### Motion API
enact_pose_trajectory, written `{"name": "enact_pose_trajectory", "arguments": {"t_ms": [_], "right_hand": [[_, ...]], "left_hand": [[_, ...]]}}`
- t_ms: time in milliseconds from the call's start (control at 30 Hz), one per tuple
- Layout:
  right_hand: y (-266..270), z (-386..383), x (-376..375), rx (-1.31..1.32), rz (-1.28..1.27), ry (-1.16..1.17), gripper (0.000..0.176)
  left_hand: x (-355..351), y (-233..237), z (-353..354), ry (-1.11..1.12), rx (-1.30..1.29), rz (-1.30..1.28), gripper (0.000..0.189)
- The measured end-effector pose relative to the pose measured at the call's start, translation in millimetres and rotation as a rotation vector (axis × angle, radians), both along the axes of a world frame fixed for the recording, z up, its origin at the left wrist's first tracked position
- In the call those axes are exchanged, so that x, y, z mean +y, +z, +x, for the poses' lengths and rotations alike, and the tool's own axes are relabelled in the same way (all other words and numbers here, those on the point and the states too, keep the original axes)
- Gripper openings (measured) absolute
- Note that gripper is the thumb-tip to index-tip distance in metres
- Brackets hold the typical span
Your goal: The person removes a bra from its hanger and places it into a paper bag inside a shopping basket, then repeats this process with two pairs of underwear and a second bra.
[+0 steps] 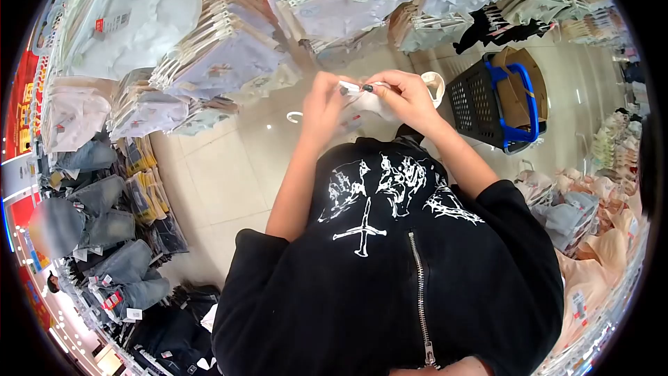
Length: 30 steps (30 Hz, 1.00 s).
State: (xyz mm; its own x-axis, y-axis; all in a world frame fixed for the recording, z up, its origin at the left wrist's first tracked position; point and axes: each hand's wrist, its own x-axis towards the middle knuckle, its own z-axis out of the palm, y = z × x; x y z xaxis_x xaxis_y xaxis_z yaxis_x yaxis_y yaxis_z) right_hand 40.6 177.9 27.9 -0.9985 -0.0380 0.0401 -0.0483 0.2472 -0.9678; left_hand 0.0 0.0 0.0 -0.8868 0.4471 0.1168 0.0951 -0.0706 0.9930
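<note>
Both of my hands are raised in front of my chest, pinching a white plastic hanger (353,88) between them. My left hand (324,108) has its fingers closed on the hanger's left part. On the other side, my right hand (409,101), with dark nails, is closed at the hanger's right part. A small pale garment (372,106) hangs below the hanger, partly hidden by my fingers. A white curved hook (295,118) shows left of my left hand. Behind my right hand is a cream ring-shaped thing (435,86) whose kind I cannot make out.
Racks of pale underwear on hangers (344,7) run along the far side. A dark shopping basket with a blue handle (480,101) stands on the tiled floor (229,167) at right, holding a cardboard box (513,90). Jeans (115,230) hang at left, peach garments (591,264) at right.
</note>
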Motion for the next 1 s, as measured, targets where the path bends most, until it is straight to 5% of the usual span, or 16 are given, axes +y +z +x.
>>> {"name": "enact_pose_trajectory", "arguments": {"t_ms": [1000], "right_hand": [[2.3, -7.4, -14.2, 0.194, 0.108, -0.048, 0.019]], "left_hand": [[1.6, 2.8, -4.8, -0.041, -0.19, 0.088, 0.015]]}}
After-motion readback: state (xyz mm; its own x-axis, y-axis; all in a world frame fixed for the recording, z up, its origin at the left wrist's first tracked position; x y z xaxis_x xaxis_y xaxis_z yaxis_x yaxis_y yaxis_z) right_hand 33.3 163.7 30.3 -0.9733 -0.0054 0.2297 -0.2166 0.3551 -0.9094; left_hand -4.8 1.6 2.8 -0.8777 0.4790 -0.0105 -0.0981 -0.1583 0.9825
